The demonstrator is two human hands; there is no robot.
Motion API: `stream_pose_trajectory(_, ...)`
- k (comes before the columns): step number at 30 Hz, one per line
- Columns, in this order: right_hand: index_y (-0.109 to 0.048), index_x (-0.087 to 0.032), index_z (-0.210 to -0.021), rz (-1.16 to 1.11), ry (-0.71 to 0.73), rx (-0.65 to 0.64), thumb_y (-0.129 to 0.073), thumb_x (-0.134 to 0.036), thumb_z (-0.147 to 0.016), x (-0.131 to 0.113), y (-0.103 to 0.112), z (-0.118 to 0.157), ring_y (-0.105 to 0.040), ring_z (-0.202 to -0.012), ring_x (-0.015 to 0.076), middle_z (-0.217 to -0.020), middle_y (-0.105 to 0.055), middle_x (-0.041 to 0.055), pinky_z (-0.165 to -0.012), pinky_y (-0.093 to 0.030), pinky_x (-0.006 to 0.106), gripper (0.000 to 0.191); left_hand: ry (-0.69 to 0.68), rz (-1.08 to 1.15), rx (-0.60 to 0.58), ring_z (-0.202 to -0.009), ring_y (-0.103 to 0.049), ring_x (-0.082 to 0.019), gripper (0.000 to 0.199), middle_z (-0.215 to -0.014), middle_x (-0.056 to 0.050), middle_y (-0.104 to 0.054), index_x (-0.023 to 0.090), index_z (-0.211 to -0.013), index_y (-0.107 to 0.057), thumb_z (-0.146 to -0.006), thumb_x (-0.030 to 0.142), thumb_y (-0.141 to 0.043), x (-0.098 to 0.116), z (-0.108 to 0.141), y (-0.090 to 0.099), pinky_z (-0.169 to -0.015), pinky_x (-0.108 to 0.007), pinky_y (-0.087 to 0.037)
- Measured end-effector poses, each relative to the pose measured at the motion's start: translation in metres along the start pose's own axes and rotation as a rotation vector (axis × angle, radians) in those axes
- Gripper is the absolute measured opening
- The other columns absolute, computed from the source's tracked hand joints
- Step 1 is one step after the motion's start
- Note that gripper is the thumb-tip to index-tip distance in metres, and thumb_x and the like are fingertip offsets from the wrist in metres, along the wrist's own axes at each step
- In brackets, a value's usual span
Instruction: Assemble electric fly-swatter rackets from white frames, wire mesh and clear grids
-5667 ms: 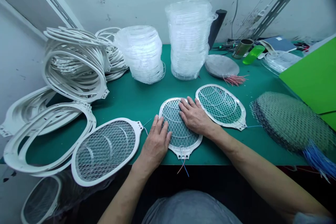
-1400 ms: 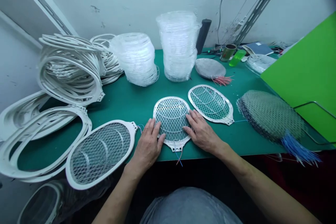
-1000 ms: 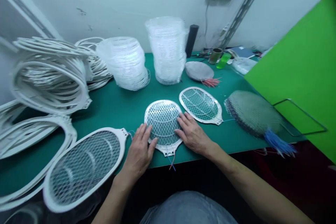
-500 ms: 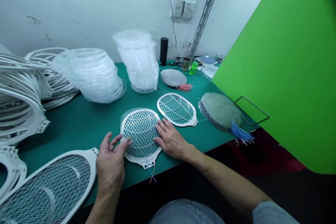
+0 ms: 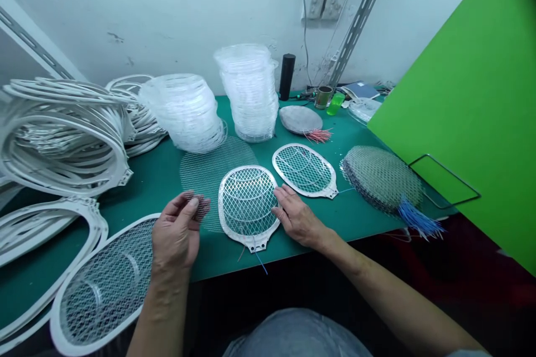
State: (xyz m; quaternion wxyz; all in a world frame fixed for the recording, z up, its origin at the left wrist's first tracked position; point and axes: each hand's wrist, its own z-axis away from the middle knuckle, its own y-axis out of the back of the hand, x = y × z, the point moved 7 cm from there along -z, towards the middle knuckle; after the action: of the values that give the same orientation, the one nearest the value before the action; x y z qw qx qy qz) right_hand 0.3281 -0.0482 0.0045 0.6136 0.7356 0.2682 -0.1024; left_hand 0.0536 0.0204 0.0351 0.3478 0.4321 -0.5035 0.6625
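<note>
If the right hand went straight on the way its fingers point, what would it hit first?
The right hand would meet the white racket frame first. Its fingertips sit right at the frame's edge, though whether they touch or stop just short is hard to tell from this angle.

And there's the left hand (image 5: 176,231), fingers pinched on the edge of a loose wire mesh sheet (image 5: 218,178) lying on the green surface (image 5: 368,217)! Right beside it, the right hand (image 5: 297,217) rests open, fingertips against the white rim of a meshed racket frame (image 5: 247,206), red and blue wires trailing from its neck. Beyond: a second meshed racket (image 5: 304,170), stacked clear plastic frames (image 5: 249,92), and a pile of white frames (image 5: 62,139) at left!
</note>
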Motion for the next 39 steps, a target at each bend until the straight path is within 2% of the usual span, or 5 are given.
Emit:
stream_pose_trajectory(12, -0.054, -0.005, -0.147, 0.181, 0.016, -0.006, -0.050, -0.041, -0.105, -0.034, -0.015, -0.011, -0.030, -0.152, 0.0406, -0.159, -0.041, 0.0264, -0.120, -0.036, 0.061, 0.055, 0.076, 0.125, 0.129, -0.086, -0.071, -0.015, 0.022, -0.086, 0.000, -0.073, 0.018, -0.088, -0.073, -0.070, 0.006, -0.078, 0.013, 0.005, 0.021, -0.083, -0.026, -0.060)
stream_pose_trajectory(20, -0.067, -0.008, -0.132, 0.410, 0.022, 0.143, -0.047, -0.025, -0.105, 0.069, 0.059, 0.038, -0.043, -0.145, 0.0389, -0.145, -0.060, 0.0199, -0.114, -0.042, 0.060, 0.038, 0.134, 0.128, 0.180, -0.082, -0.072, -0.014, 0.020, -0.084, 0.000, -0.074, 0.018, -0.085, -0.074, -0.071, 0.004, -0.075, 0.009, 0.013, 0.037, -0.076, -0.024, -0.063)
stream_pose_trajectory(28, -0.072, -0.012, -0.126, 0.507, 0.005, 0.117, -0.051, -0.014, -0.099, 0.008, 0.021, 0.042, -0.060, -0.124, 0.0393, -0.134, -0.068, 0.0179, -0.096, -0.050, 0.056, 0.034, 0.206, 0.161, 0.033, -0.078, -0.074, -0.014, 0.026, -0.084, -0.002, -0.075, 0.015, -0.089, -0.073, -0.066, 0.007, -0.083, -0.017, 0.023, -0.022, -0.073, -0.023, -0.063)
stream_pose_trajectory(33, -0.074, -0.018, -0.119, 0.046, -0.041, 0.288, -0.052, -0.031, -0.103, 0.016, 0.042, 0.055, -0.066, -0.119, 0.0341, -0.124, -0.074, 0.0145, -0.100, -0.052, 0.055, 0.030, 0.292, 0.143, -0.066, -0.074, -0.074, -0.016, 0.040, -0.083, -0.003, -0.075, 0.013, -0.092, -0.070, -0.059, 0.018, -0.093, -0.043, 0.049, -0.058, -0.072, -0.025, -0.061)
stream_pose_trajectory(39, -0.066, -0.022, -0.131, -1.030, -0.587, 0.506, -0.066, -0.060, -0.093, 0.081, 0.058, 0.056, -0.077, -0.092, 0.0254, -0.111, -0.077, 0.0102, -0.076, -0.067, 0.040, 0.054, 0.333, 0.163, -0.193, -0.074, -0.074, -0.017, 0.040, -0.087, -0.006, -0.074, 0.012, -0.096, -0.068, -0.066, 0.024, -0.091, -0.071, 0.076, -0.101, -0.074, -0.030, -0.060)
